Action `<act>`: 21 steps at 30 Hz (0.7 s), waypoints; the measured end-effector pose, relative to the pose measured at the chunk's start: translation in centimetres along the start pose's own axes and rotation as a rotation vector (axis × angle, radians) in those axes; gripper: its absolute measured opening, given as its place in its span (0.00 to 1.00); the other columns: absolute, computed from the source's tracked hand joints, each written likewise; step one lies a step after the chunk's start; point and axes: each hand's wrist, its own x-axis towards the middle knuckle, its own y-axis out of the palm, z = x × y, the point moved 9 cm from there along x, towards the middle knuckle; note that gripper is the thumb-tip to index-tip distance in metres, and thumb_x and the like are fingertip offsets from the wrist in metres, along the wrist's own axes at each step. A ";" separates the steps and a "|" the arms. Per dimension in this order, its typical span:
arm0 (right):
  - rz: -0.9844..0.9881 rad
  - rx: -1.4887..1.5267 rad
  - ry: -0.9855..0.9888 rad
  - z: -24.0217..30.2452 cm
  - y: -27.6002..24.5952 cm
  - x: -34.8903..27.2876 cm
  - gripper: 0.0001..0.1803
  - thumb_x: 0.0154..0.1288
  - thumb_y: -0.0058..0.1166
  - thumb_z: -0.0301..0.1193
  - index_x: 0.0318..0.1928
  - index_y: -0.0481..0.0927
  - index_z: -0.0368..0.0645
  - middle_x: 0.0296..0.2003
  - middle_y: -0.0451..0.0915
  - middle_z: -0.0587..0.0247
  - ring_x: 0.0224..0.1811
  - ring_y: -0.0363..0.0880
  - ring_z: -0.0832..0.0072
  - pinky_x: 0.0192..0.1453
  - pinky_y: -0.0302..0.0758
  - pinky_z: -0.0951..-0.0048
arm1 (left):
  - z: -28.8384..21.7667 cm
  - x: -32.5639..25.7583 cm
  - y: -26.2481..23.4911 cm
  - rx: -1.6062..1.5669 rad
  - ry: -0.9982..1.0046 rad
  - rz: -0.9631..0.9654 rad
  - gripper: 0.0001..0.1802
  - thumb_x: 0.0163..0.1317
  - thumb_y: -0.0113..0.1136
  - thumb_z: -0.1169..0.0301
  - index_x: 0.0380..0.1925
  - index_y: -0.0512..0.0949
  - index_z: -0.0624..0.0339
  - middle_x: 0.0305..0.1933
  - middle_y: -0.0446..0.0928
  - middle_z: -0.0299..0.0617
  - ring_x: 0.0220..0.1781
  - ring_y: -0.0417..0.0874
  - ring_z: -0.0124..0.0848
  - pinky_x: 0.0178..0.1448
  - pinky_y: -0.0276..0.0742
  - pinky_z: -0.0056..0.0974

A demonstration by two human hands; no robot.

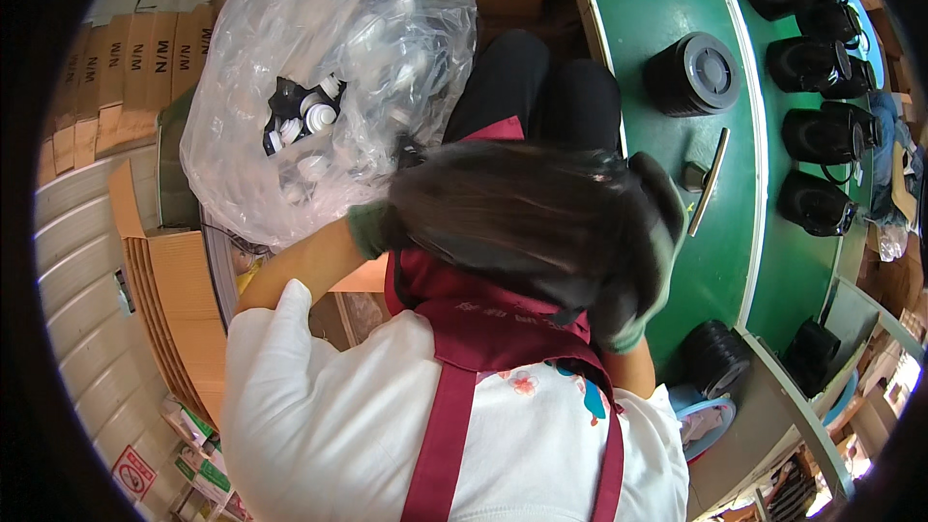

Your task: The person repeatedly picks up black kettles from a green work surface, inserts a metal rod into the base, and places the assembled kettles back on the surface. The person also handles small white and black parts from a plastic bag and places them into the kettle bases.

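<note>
Across my lap lies a large, glossy black piece [503, 213], smeared by motion; its exact kind cannot be made out. My right hand [661, 232], in a dark-coated glove with a grey-green knit back, closes round the right end of it. At the left end, the green cuff of my gloved left hand [368, 229] shows against the piece, while the fingers are hidden or lost in the dark blur. Just beyond my left hand stands a big clear plastic bag [396, 68] with white and black parts [319, 116] inside.
Along my right runs a green bench [667, 0], bearing a stack of round black lids [696, 77] and a metal strip [710, 184]. Several glossy black housings [812, 63] line its far side. Flattened cartons [179, 300] lean at the left. A black stack [715, 358] stands at the lower right.
</note>
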 end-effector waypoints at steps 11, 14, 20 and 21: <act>-0.339 0.576 0.110 -3.4 -3.6 0.3 0.44 0.74 0.46 0.55 0.78 0.59 0.37 0.74 0.65 0.39 0.76 0.67 0.46 0.77 0.69 0.47 | -3.0 0.2 -0.9 0.064 0.022 -0.076 0.30 0.75 0.55 0.64 0.74 0.66 0.63 0.76 0.67 0.50 0.73 0.73 0.41 0.76 0.73 0.47; -0.170 0.313 0.017 -3.3 -1.8 0.7 0.48 0.71 0.50 0.60 0.76 0.63 0.34 0.73 0.66 0.39 0.76 0.66 0.49 0.79 0.62 0.50 | -2.0 0.3 -1.2 -0.015 0.001 -0.076 0.32 0.76 0.55 0.62 0.75 0.64 0.63 0.77 0.65 0.50 0.75 0.71 0.42 0.77 0.71 0.48; -0.097 0.210 -0.119 -3.8 -0.4 0.5 0.43 0.67 0.57 0.55 0.72 0.70 0.35 0.71 0.67 0.42 0.75 0.65 0.50 0.79 0.59 0.51 | -2.0 0.1 -1.5 0.032 0.029 0.016 0.34 0.81 0.42 0.56 0.79 0.55 0.62 0.82 0.57 0.52 0.81 0.61 0.46 0.82 0.62 0.56; -0.096 0.219 -0.118 -4.0 -0.3 0.3 0.43 0.67 0.57 0.54 0.72 0.70 0.35 0.71 0.67 0.42 0.75 0.65 0.50 0.79 0.59 0.51 | -1.8 -0.1 -2.6 0.101 0.017 -0.028 0.35 0.80 0.42 0.55 0.79 0.55 0.61 0.82 0.57 0.52 0.81 0.62 0.46 0.82 0.62 0.56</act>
